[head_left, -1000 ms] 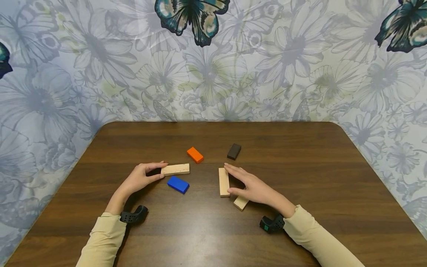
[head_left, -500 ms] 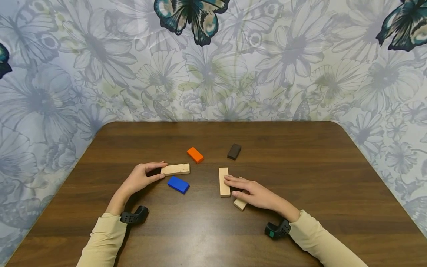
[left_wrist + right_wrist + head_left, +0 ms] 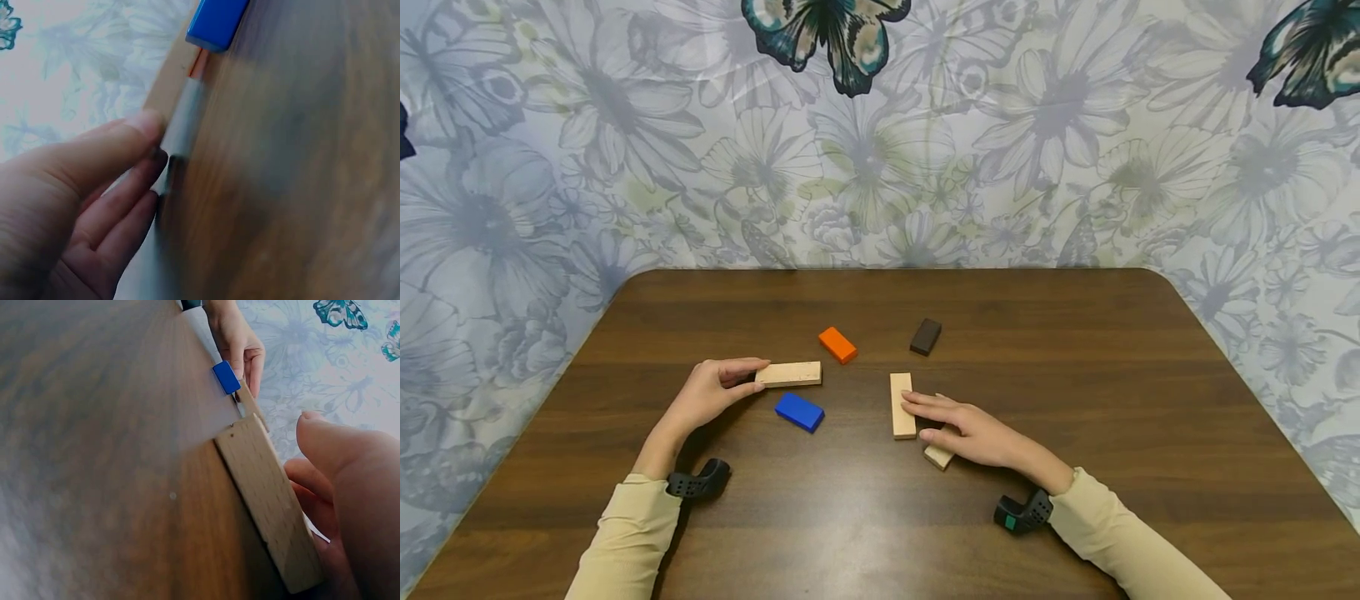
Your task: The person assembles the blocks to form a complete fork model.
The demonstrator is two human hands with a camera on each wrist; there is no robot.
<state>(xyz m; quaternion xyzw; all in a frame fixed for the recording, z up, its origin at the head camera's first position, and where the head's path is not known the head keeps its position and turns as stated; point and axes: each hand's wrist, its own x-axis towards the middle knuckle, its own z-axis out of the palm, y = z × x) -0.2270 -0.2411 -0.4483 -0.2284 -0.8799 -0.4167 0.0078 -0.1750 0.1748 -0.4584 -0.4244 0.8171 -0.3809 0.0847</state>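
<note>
My left hand [image 3: 711,392] pinches the left end of a plain wooden block [image 3: 792,374] between thumb and fingers. The left wrist view shows the thumb against this wooden block [image 3: 170,80]. A blue block [image 3: 800,412] lies just in front of it. My right hand [image 3: 973,433] is stretched over two other plain blocks. Its fingertips reach the edge of a lengthwise wooden block [image 3: 902,427]. Beneath the hand, a second wooden block [image 3: 938,457] is partly hidden. In the right wrist view the thumb stands apart from a wooden block [image 3: 269,500].
An orange block [image 3: 838,345] lies behind the left hand's block. Farther right is a dark brown block [image 3: 926,337]. Behind the brown wooden table [image 3: 1075,350] hangs a flowered wall covering [image 3: 1045,167].
My right hand has drawn back toward me along the lengthwise block, then stayed there. My left hand, with its wooden block, has shifted slightly left. The other blocks lie as before.
</note>
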